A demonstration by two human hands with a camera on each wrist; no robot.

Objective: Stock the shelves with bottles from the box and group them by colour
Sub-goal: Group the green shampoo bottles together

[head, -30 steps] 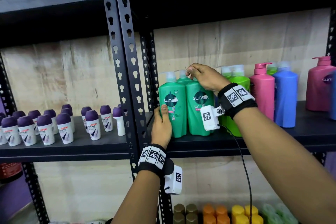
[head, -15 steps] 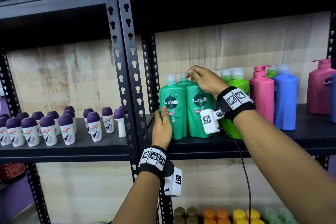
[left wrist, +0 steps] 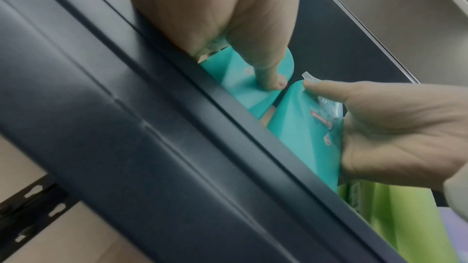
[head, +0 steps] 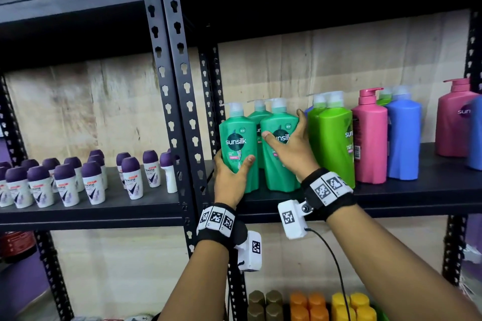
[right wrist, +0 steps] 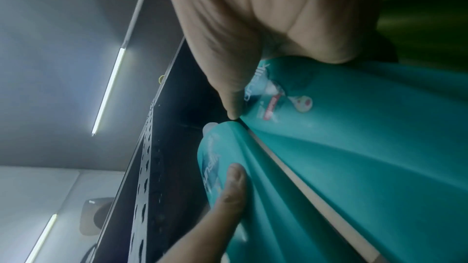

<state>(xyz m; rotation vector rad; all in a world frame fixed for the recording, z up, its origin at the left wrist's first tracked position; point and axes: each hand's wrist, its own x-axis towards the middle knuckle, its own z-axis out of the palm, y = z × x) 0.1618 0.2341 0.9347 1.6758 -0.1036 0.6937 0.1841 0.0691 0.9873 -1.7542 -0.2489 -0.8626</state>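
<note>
Left hand (head: pixel 229 180) grips left green bottle (head: pixel 238 143) low; right hand (head: pixel 292 148) cups right green bottle (head: pixel 280 154), both upright, side by side.

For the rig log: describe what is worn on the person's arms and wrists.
Both forearms are bare, no sleeves. Each wrist carries a black band faced with white square-code tags, and a white camera box with its own tag beneath. A black cable runs from the right box.

This is a shop or a stock room, with black slotted metal shelving (head: pixel 167 65) before a bare wooden back wall. At 9 o'clock stand rows of purple-capped deodorants (head: pixel 91 182), at 3 o'clock shampoo bottles (head: pixel 336 143) grouped by colour, and at 6 o'clock small coloured bottles (head: pixel 307 305).
</note>
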